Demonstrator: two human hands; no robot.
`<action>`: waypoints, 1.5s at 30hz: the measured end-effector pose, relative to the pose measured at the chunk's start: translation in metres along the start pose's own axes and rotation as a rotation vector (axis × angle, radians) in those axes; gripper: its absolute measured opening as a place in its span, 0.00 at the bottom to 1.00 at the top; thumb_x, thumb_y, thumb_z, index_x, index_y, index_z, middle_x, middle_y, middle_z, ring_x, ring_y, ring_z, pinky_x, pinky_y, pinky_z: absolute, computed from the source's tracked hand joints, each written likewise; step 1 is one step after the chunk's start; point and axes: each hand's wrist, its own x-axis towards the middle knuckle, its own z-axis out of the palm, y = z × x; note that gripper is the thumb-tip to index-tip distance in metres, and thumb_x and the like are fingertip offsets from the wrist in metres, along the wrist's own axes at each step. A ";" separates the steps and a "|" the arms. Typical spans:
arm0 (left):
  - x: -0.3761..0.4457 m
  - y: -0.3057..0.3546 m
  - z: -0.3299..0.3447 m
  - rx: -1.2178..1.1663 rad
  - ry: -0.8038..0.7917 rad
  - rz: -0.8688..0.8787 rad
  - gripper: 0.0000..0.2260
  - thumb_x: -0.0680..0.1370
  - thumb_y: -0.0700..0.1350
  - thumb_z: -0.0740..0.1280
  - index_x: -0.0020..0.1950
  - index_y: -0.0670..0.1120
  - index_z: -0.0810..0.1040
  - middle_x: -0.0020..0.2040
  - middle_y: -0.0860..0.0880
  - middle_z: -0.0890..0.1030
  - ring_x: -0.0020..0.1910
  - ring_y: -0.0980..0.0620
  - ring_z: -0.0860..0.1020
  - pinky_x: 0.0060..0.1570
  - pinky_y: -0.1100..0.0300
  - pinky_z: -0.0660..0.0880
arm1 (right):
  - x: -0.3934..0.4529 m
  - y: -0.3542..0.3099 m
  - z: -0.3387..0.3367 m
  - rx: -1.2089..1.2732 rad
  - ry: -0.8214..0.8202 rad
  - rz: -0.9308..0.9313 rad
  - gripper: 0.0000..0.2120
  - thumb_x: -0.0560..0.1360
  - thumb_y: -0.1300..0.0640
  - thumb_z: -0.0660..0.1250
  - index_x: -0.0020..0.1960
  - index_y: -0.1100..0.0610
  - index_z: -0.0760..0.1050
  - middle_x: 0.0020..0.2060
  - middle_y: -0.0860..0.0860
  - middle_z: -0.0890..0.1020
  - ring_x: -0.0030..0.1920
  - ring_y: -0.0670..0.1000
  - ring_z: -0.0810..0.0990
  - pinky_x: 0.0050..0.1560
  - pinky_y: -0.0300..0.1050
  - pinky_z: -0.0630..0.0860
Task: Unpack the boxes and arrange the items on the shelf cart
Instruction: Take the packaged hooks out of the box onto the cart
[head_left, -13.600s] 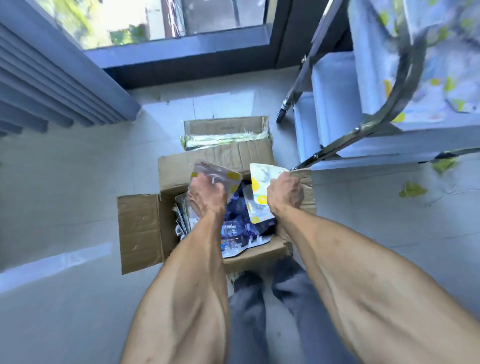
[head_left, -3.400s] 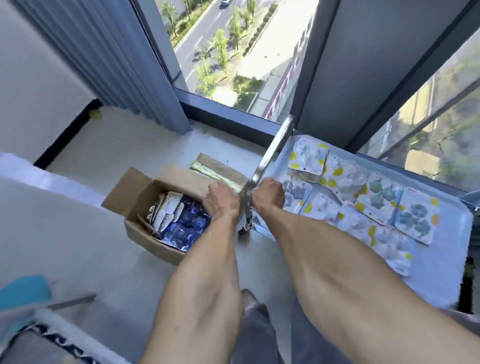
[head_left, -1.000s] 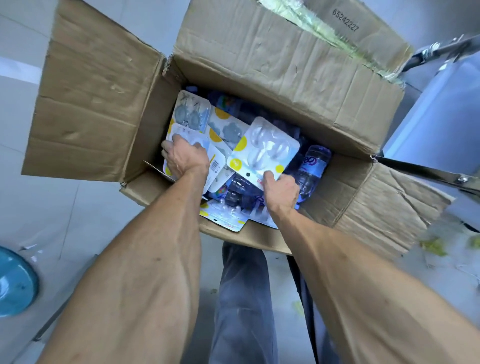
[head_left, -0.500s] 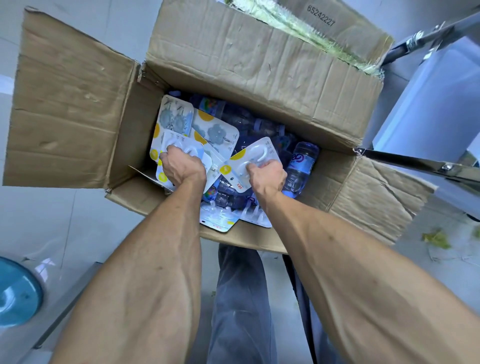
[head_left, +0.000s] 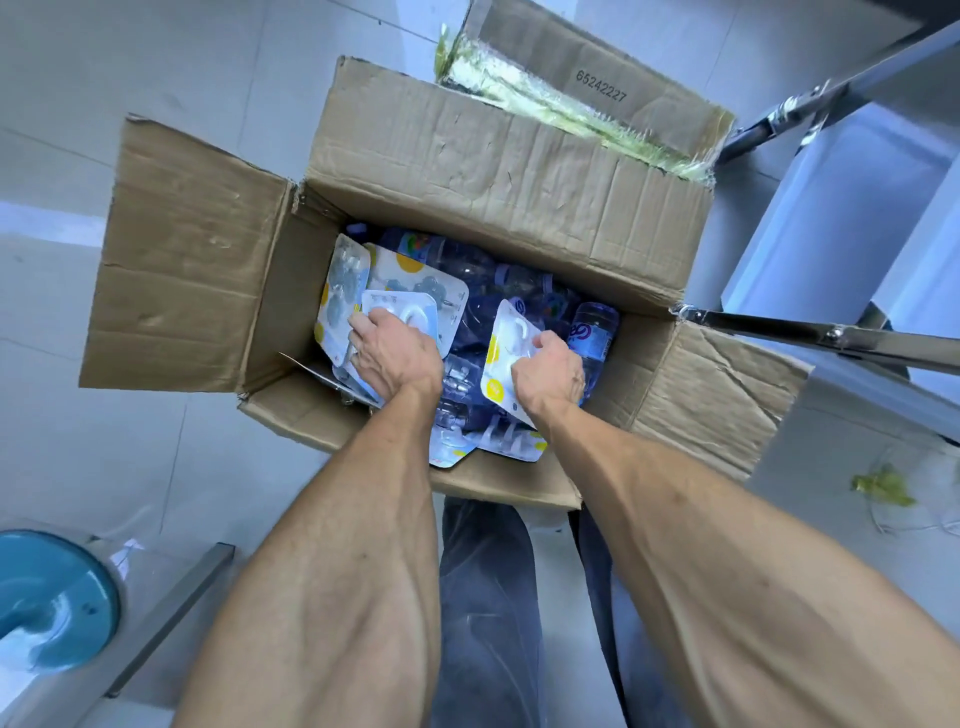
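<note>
Floor-set cardboard box (head_left: 498, 171) of blister packs (head_left: 423, 280)

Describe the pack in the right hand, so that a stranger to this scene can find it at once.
Find the open cardboard box on the floor. Inside it, toward the right, the right hand grips a blister pack just left of a water bottle. It is raised on edge and holds white hooks, while the packs at the left hold grey ones.

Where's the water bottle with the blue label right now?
In the head view the water bottle lies inside the cardboard box, at the right end, just right of the right hand and the blister pack it grips.
</note>
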 end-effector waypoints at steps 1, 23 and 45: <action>-0.006 0.005 -0.008 -0.005 0.012 -0.002 0.13 0.80 0.45 0.64 0.61 0.40 0.72 0.63 0.41 0.70 0.61 0.41 0.71 0.53 0.48 0.70 | -0.004 -0.001 -0.009 -0.005 0.002 -0.008 0.18 0.73 0.63 0.62 0.61 0.55 0.75 0.56 0.58 0.79 0.55 0.60 0.77 0.46 0.42 0.67; -0.218 0.172 -0.288 -0.297 0.129 -0.006 0.13 0.79 0.56 0.60 0.59 0.50 0.75 0.63 0.47 0.69 0.59 0.46 0.74 0.52 0.54 0.74 | -0.153 -0.128 -0.346 -0.197 0.073 -0.442 0.12 0.73 0.59 0.61 0.53 0.51 0.76 0.51 0.51 0.82 0.52 0.54 0.82 0.44 0.40 0.75; -0.478 0.225 -0.389 -0.318 0.358 0.103 0.17 0.78 0.56 0.61 0.60 0.49 0.77 0.62 0.47 0.69 0.59 0.47 0.71 0.55 0.55 0.73 | -0.299 -0.011 -0.563 -0.107 0.417 -0.751 0.09 0.73 0.62 0.60 0.51 0.55 0.74 0.47 0.57 0.81 0.48 0.59 0.81 0.41 0.45 0.71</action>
